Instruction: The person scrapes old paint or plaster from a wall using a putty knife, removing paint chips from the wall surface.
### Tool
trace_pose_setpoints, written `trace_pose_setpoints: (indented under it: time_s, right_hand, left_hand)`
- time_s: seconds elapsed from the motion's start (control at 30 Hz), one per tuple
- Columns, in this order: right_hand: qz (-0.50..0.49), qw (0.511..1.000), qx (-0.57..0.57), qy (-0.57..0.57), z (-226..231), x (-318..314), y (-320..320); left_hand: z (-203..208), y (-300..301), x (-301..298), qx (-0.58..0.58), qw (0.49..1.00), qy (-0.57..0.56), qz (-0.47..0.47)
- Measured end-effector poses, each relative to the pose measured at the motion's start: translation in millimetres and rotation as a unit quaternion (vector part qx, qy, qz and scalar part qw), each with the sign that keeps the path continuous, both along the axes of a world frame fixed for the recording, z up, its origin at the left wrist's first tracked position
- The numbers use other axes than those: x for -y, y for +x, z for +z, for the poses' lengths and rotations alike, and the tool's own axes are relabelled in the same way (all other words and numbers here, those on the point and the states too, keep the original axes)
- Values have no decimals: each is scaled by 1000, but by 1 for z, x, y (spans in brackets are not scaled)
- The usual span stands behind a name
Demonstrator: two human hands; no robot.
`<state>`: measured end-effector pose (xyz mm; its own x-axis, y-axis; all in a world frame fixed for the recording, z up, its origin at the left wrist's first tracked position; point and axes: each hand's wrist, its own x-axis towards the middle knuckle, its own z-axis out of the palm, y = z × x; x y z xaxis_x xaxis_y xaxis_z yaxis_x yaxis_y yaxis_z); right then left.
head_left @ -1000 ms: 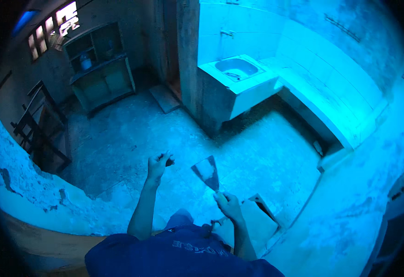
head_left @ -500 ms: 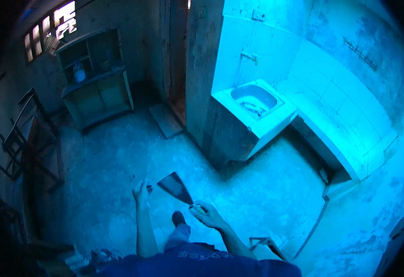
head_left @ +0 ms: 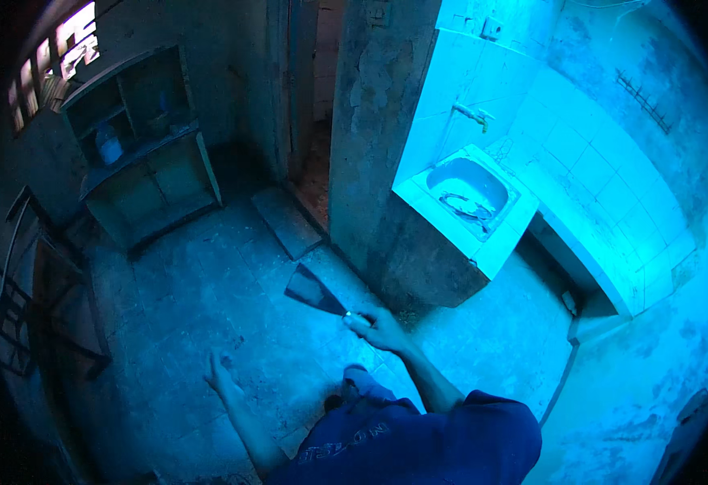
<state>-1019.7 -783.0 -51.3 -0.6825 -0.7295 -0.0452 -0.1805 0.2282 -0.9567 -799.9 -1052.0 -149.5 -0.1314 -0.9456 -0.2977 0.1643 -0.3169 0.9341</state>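
Observation:
My right hand point(head_left: 376, 327) is closed round the pale handle of a scraper point(head_left: 315, 289). Its wide dark blade tapers toward my fingers and points to the left, held in the air above the floor. My left hand point(head_left: 220, 377) is raised over the floor, apart from the scraper; its fingers look stretched out, and I can make out nothing held in them. Beyond my right hand stands a sink point(head_left: 418, 187), set in a pale counter block, with dishes point(head_left: 469, 207) in its basin.
Ahead lies a doorway point(head_left: 318, 174) with a slab step point(head_left: 286, 222) before it. A wooden cabinet point(head_left: 153, 187) holding a bottle point(head_left: 108, 145) stands at the far left. A chair point(head_left: 22, 275) is at the left wall. A tiled ledge point(head_left: 576, 250) runs right of the sink.
My body has moved forward, bringing the sink and doorway nearer. My right hand has risen with the scraper, and my left hand has dropped away to the left.

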Motion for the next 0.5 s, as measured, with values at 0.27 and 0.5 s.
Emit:
trace_pose_setpoints:
  time_s: [0.27,0.5]
  right_hand:
    - [-189,982,-4,-31,-7,54,-155]
    - [-272,943,49,-187,-6,157,-308]
  left_hand:
    - [-31,-157,59,27,990,81,-114]
    - [29,-334,179,7,974,-30,-226]
